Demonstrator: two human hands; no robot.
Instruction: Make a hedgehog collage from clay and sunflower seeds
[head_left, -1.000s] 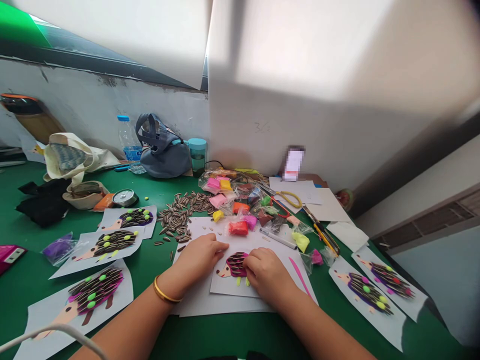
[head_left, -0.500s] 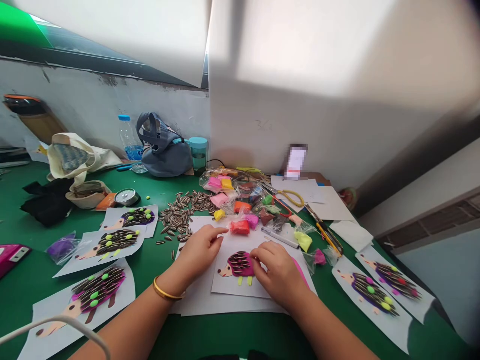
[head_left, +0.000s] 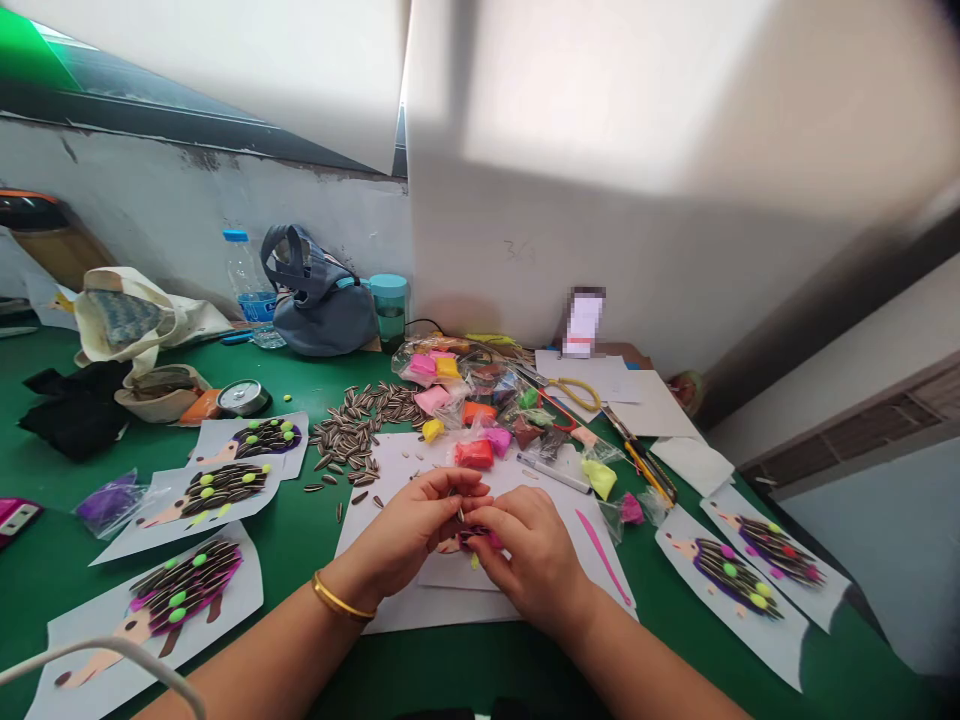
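Observation:
My left hand (head_left: 420, 525) is closed in a pinch over the middle of the paper, and a striped sunflower seed (head_left: 460, 515) shows by its thumb. Close against it, my right hand (head_left: 529, 550) has its fingertips pressed together near that seed; what it pinches is hidden. Under both hands lies a small white sheet with a clay hedgehog (head_left: 448, 545), mostly covered by the fingers. Larger white paper (head_left: 397, 610) is beneath it, with a magenta clay strip (head_left: 602, 555) to the right. A heap of sunflower seeds (head_left: 367, 420) lies beyond my left hand.
Bagged coloured clay (head_left: 474, 454), a marker (head_left: 553, 473), yellow-handled scissors (head_left: 576, 393) and a cutter (head_left: 637, 450) lie behind the paper. Hedgehog pictures flank both sides, one at left (head_left: 240, 610), one at right (head_left: 780, 640). A white cable (head_left: 142, 655) crosses the lower left.
My hands have come together above the hedgehog; they were apart, with the right one at its back. The left has moved right, the right slightly left. The view has shifted a little.

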